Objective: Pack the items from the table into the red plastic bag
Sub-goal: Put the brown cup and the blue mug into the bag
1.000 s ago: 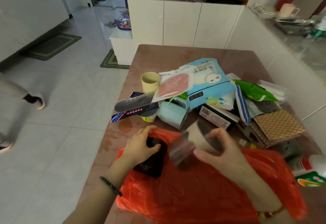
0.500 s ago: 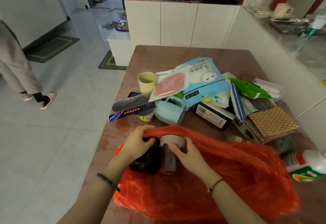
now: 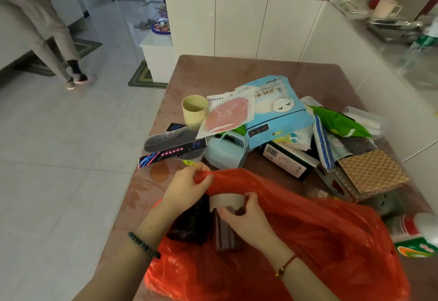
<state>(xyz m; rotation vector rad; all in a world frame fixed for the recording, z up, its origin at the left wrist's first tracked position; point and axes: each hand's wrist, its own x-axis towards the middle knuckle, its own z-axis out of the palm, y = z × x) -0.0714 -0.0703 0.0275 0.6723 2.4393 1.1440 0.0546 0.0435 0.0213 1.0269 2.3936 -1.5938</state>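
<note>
Left hand [image 3: 187, 185] pinches bag [image 3: 320, 234] rim, holding the mouth up. Right hand [image 3: 248, 220] has fingers curled round jar [image 3: 224, 235], beige lid, in the bag mouth beside a dark pouch [image 3: 189, 225]. Bag lies at table [image 3: 237, 68] near edge, pile [image 3: 279, 120] just behind it.

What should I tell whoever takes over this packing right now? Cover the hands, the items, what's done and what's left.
Left hand: grips the rim of the red bag, lifting its mouth.
Right hand: holds a brown jar at the bag's mouth.
Done: a black item lies in the mouth beside the jar.
Left: release the jar inside, then pack the pile on the table: yellow cup, pink packet, blue pack, blue basket, black box, green packet, woven mat.
</note>
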